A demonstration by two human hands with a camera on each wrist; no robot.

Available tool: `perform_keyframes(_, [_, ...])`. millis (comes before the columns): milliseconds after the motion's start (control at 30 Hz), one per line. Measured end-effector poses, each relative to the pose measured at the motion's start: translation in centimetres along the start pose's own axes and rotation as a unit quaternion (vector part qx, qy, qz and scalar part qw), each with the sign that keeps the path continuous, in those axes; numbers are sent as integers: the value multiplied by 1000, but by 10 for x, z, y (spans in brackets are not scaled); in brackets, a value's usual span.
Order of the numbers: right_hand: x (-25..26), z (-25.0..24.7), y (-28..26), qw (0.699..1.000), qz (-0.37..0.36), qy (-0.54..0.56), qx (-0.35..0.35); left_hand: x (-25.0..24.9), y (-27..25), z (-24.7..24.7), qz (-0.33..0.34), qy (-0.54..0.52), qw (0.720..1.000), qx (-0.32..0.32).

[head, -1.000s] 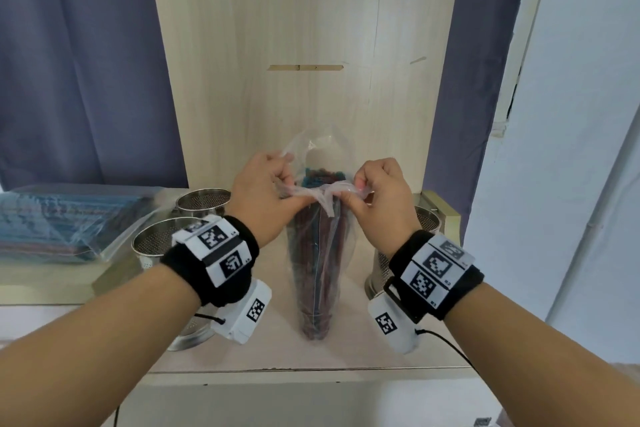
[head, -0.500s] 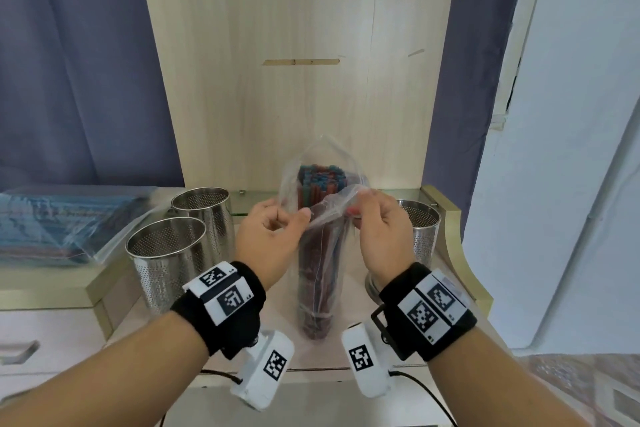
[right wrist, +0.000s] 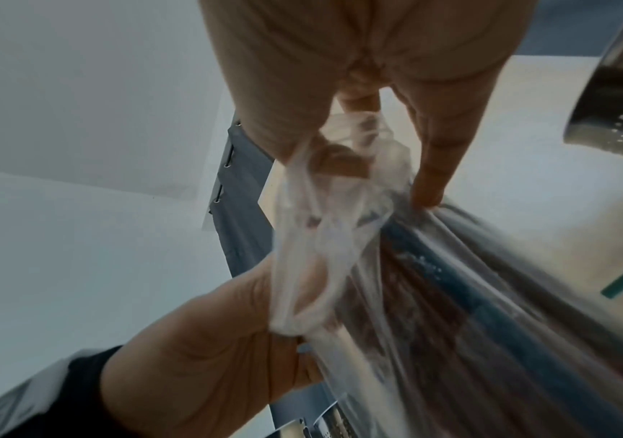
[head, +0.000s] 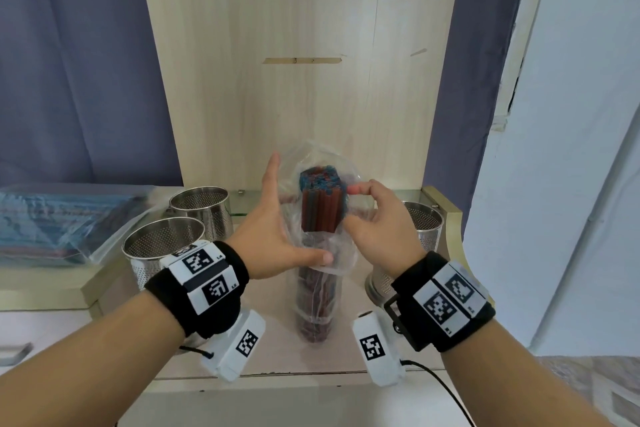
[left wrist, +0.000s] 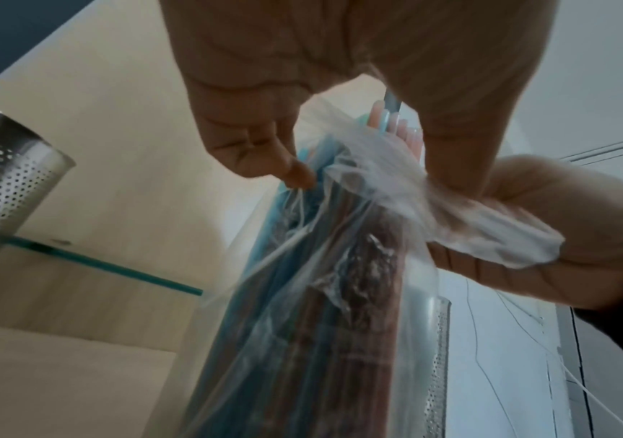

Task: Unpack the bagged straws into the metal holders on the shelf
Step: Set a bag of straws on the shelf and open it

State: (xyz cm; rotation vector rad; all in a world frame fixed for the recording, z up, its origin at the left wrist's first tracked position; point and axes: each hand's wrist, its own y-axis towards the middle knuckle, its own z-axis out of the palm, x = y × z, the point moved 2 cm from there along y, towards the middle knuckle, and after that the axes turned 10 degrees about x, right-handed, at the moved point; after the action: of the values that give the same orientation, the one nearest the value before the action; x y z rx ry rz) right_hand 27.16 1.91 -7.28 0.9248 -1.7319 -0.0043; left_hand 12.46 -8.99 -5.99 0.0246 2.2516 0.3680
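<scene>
A clear plastic bag [head: 318, 298] of red and blue straws [head: 320, 208] stands upright at the middle of the shelf. Its mouth is open and pushed down, so the straw tops stick out bare. My left hand [head: 294, 215] is on the bag's left side, thumb pressing bunched plastic and fingers reaching up behind it. My right hand [head: 351, 207] pinches the plastic on the right side. In the right wrist view the bunched film [right wrist: 321, 237] runs between both hands. Perforated metal holders stand at front left [head: 162, 246], back left [head: 199, 198] and right [head: 422, 222].
A second sealed bag of straws [head: 59, 218] lies flat on the raised ledge at far left. The wooden back panel [head: 301, 80] stands close behind the bag. The shelf's front edge [head: 270, 371] is just below my wrists. A drawer handle [head: 14, 354] shows at lower left.
Both hands pinched the closed bag mouth above the straws. They have since moved down and apart, pulling the plastic down so the straw tops are bare.
</scene>
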Motion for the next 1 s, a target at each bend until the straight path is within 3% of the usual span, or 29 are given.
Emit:
perform_keyframes(67, [2, 0, -2, 999, 3, -2, 43, -5, -1, -5, 27, 50, 998, -16])
perform_keyframes(167, [9, 0, -6, 987, 13, 24, 158, -9, -1, -7, 46, 138, 989, 10])
perform_keyframes(367, [21, -15, 1, 956, 69, -28, 284, 0, 4, -10, -9, 25, 998, 59])
perform_keyframes(533, [33, -18, 10, 945, 51, -165, 279, 12, 6, -13, -30, -2, 995, 99])
perform_keyframes(667, [23, -8, 11, 944, 53, -53, 323, 15, 6, -8, 22, -20, 993, 118])
perform_keyframes(867, [16, -11, 4, 940, 74, -43, 331, 9, 3, -4, 48, -23, 984, 168])
perform_keyframes(933, [22, -10, 1, 932, 59, -27, 358, 14, 3, -4, 28, 41, 991, 125])
perform_keyframes(1000, [25, -9, -2, 935, 46, -29, 349, 19, 0, -8, -46, 123, 991, 36])
